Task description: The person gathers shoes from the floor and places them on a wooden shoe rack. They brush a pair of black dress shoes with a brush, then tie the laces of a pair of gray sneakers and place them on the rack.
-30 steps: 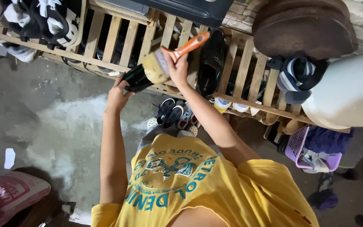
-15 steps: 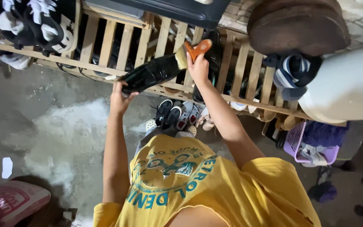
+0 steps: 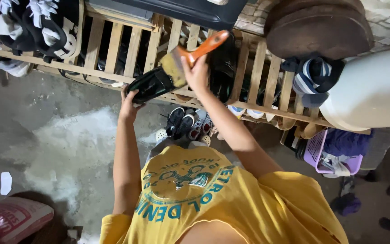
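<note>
**Head view: brush laid against a black shoe held up before a wooden rack**

Head camera looks down on a glossy black shoe, raised in front of the slatted wooden rack and tilted, one end low at the left, the other up against the brush. The left hand cups it from beneath at the lower end, fingers curled around the edge, so the hand is closed on the shoe. The shoe looks stiff and smooth, likely light enough for one hand, but its shiny surface seems slippery; a hold under the sole and round the heel, as here, looks safer than pinching the polished upper.

The right hand is wrapped around the orange handle of a brush, gripping low near the ferrule. Its pale bristles, soft and worn-looking, press on the upper end of the shoe. The handle sticks up and to the right, past a dark pair of shoes standing on the rack behind.

Both arms come from a yellow printed shirt at the bottom of the frame. Below the held shoe, several small sneakers lie on the concrete floor. More footwear, black and white sandals, fills the rack's left end. To the right sit a round brown wooden block, a large white container, and a lilac plastic basket with cloth in it. A pink sack lies at lower left.
</note>
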